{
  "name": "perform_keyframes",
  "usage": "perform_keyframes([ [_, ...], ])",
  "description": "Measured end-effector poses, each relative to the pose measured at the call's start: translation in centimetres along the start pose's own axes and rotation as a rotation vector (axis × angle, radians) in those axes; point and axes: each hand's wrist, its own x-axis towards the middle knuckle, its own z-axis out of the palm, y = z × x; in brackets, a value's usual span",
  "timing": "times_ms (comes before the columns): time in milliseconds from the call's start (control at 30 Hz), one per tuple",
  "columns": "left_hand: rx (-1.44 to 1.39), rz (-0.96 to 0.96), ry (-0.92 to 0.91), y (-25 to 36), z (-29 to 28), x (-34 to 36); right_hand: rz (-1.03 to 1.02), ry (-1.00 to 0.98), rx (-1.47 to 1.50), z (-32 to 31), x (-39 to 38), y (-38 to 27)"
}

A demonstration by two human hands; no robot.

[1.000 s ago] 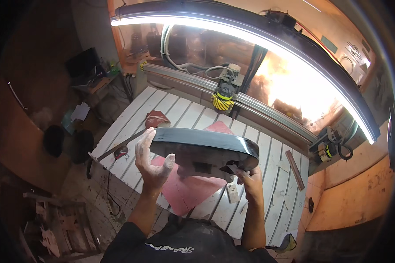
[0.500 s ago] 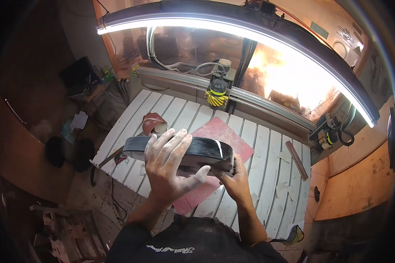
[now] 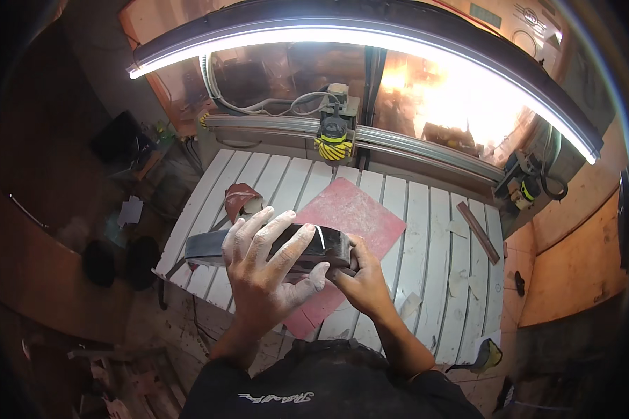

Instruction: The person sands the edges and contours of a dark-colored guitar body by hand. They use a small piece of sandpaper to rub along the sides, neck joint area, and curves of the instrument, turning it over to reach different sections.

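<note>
A glossy black piece with a curved outer side point(image 3: 204, 246) is held up above the slatted white table, its long side running left to right. My right hand point(image 3: 362, 279) grips the right end, thumb in front and fingers behind. Spread across the piece's middle are the fingers of my left hand point(image 3: 264, 269), pale with dust, with the thumb held out below them. They lie on the piece without wrapping round it. A pale streak of reflected light crosses the black surface near the right end.
Beneath lies a dusty red sheet point(image 3: 353, 213) on the slatted table point(image 3: 412, 209). A reddish-brown roll point(image 3: 242, 200) sits at the far left, a brown strip point(image 3: 478, 234) at the right. Behind runs a metal rail point(image 3: 426, 153) with a machine head point(image 3: 335, 133); a bright tube lamp point(image 3: 363, 33) hangs above.
The black piece and both hands have shifted slightly left in view, and the piece is turned a little. My left hand lies nearer its right end. The whole view has shifted too.
</note>
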Motion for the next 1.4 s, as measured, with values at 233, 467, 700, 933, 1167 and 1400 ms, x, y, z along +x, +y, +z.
perform_keyframes([
  [233,-0.072,-0.017,0.025,-1.8,-0.7,-0.4,-0.005,0.001,0.025,0.7,0.0,-0.7],
  [467,-0.001,-0.189,0.112,-3.2,-1.6,-0.8,0.0,-0.03,-0.058,1.0,-0.1,-1.8],
  [700,0.079,-0.292,-0.049,-6.7,-3.8,-2.4,0.079,-0.193,0.118,-0.5,-1.4,2.8],
  [933,-0.26,-0.465,-0.164,-9.5,-6.4,-4.5,0.159,-0.289,0.174,-0.4,-4.7,3.3],
  [1167,-0.314,-0.479,-0.177,-9.7,-6.8,-5.7,0.003,-0.342,-0.399,2.1,-4.7,3.6],
  [1400,-0.349,-0.516,-0.123,-10.1,-7.2,-7.0,0.279,-0.203,-0.514,0.8,-4.9,7.8],
])
